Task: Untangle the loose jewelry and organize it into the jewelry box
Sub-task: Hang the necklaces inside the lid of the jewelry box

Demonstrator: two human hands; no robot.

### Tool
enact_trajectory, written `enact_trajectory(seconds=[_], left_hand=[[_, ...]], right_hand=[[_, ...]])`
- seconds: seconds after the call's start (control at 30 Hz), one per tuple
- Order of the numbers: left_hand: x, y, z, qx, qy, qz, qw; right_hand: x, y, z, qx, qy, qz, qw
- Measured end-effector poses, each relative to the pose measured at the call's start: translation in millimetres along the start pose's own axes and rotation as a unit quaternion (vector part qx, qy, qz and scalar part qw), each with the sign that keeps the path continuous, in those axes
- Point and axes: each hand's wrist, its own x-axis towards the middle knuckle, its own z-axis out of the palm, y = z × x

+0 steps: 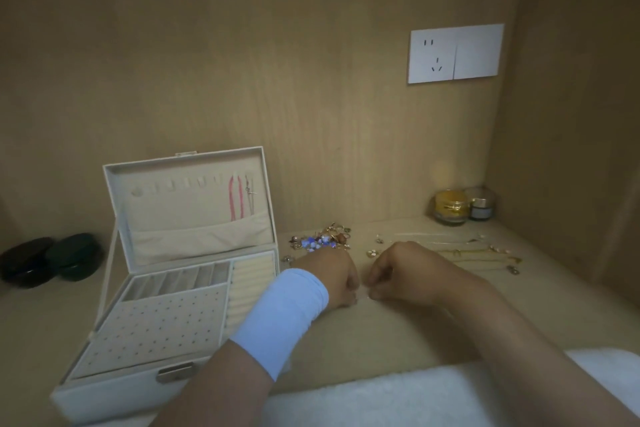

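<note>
Head view shows the left hand (341, 276) and right hand (398, 270) drawn knuckle to knuckle low over the desk (398, 333). Both have curled fingers, and the fingertips meet on a small pale piece (362, 292) pinched between them. It is too fine to tell what sort of jewelry it is.

Just beyond the left hand's knuckles lies the tangled pile (323, 240), a heap of gold links and rings, blue and white beads and a few pearly ones, all knotted together. Beyond the right hand several gold chains (474, 251) are laid out nearly straight, side by side and apart from the pile. The jewelry box (166, 291) stands open to the outside of the left hand, close by its wristband (280, 319). It is cream, with a dotted earring panel, ring rolls and narrow slots. A red strand (235, 198) hangs in its lid.

By my judgement everything here is very light and limp. The chains will kink or knot again if pulled hard, and the beads look smooth enough to slip. Loosening a knot with fingertips and lifting each piece by its clasp or pendant seems safer than dragging it by mid-chain.

Far past the right hand two jars (450, 206) sit in the corner. Far past the box lie dark cases (52, 260).
</note>
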Motion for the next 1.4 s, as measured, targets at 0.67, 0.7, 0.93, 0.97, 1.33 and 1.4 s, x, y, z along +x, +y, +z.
enact_trajectory(seconds=[0.67,0.7,0.93,0.97,1.33,1.4], left_hand=[[-15,-27,-13,-0.266,0.166,0.031,0.949],[-18,-30,-20,-0.300,0.177,0.029,0.937],[-42,-76,-70,-0.455,0.234,0.055,0.858],[-47,-86,-75,-0.456,0.244,0.060,0.854],[-89,-164,-104,-0.669,0.238,0.100,0.697],[-91,-172,-105,-0.690,0.234,0.095,0.679]], right_hand=[[5,-15,7,0.295,0.039,-0.057,0.953],[4,-21,1,0.328,0.035,-0.060,0.942],[21,-70,-39,0.353,-0.005,-0.082,0.932],[25,-81,-42,0.353,-0.009,-0.087,0.932],[67,-181,-43,0.374,-0.058,-0.147,0.914],[75,-188,-38,0.387,-0.049,-0.149,0.908]])
